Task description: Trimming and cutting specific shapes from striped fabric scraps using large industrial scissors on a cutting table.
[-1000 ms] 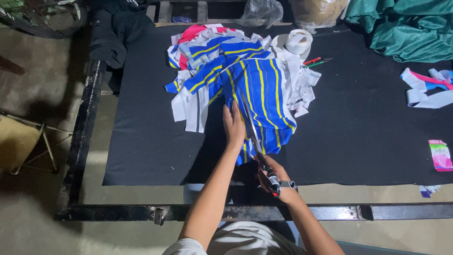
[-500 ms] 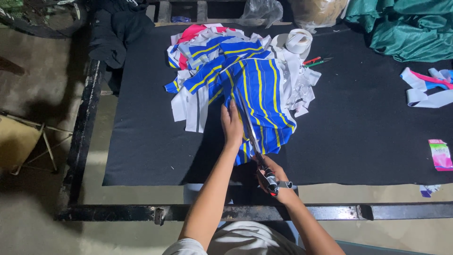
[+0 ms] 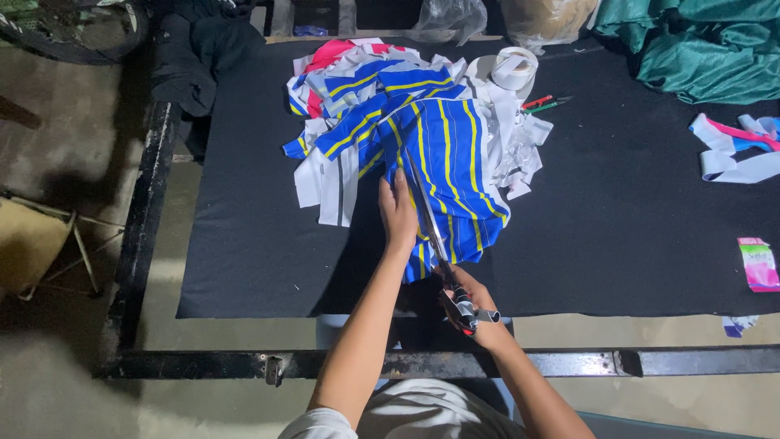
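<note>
— How is the scene being lit?
— Dimly, from overhead; the striped fabric pile (image 3: 414, 138) is being lit brightest, while the floor towards nine o'clock is being swallowed in shadow.
— Is anything being blurred?
— Detail is being softened at the edges, and a shadow is being cast beneath the arms at six o'clock.

A black felt-covered worktable (image 3: 244, 268) fills most of the view, set in a dark metal frame (image 3: 390, 363) with a bolt fitting on its near rail. Bare concrete floor (image 3: 73, 390) lies to the left, dimly lit from above. A folding stool (image 3: 41, 244) (tan seat, thin metal legs) stands there. Teal cloth (image 3: 699, 49) is heaped at the far right corner.
</note>
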